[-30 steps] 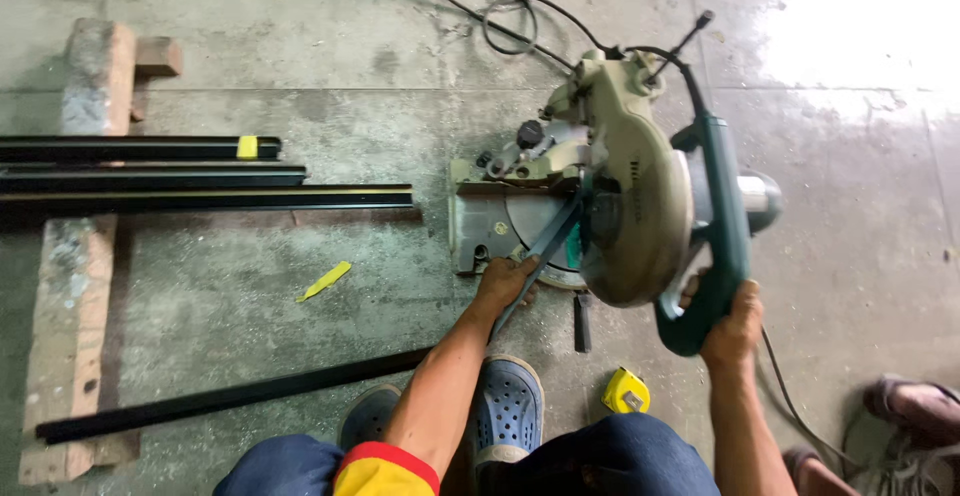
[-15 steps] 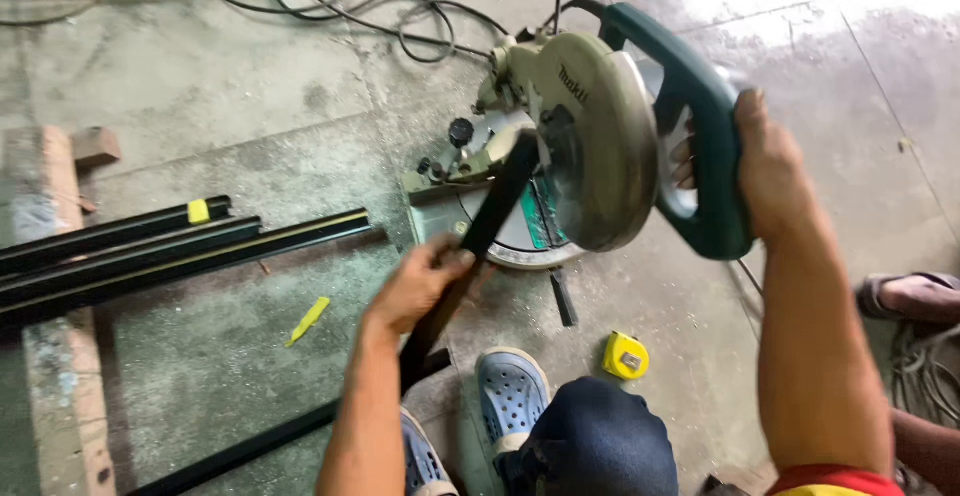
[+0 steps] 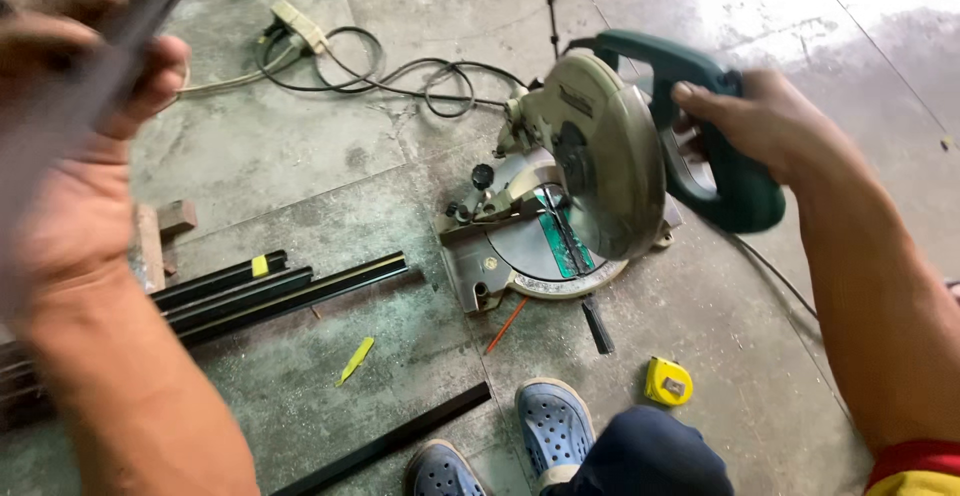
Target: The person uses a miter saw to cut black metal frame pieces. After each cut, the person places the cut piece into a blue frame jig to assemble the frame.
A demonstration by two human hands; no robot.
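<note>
The right hand (image 3: pixel 760 121) is wrapped around the dark green handle of a grey-guarded mitre saw (image 3: pixel 600 156), fingers (image 3: pixel 700 96) closed tight on the grip, and the saw head stands raised above its round turntable base (image 3: pixel 540 256) on the concrete floor (image 3: pixel 300 156); the left hand (image 3: pixel 70 136), blurred and close to the camera at the upper left, has its fingers curled around a long dark metal bar (image 3: pixel 140 6) that runs up and out of view, held well away from the saw; on the floor to the left of the saw base lie several long black metal bars (image 3: pixel 280 291) side by side, one carrying a small yellow tag (image 3: pixel 259 265), their far ends resting by a rough wooden block (image 3: pixel 165 231); another black bar (image 3: pixel 400 436) lies slanted nearer the person's feet; a small yellow strip (image 3: pixel 356 359) lies between that bar and the bundle; a thin orange pencil-like stick (image 3: pixel 507 324) and a short black piece (image 3: pixel 598 326) lie just in front of the saw base; a yellow tape measure (image 3: pixel 668 381) sits near the blue perforated clog (image 3: pixel 555 426) on the person's foot; a black power cable (image 3: pixel 400 71) loops across the floor behind the saw towards a pale extension socket (image 3: pixel 295 24).
</note>
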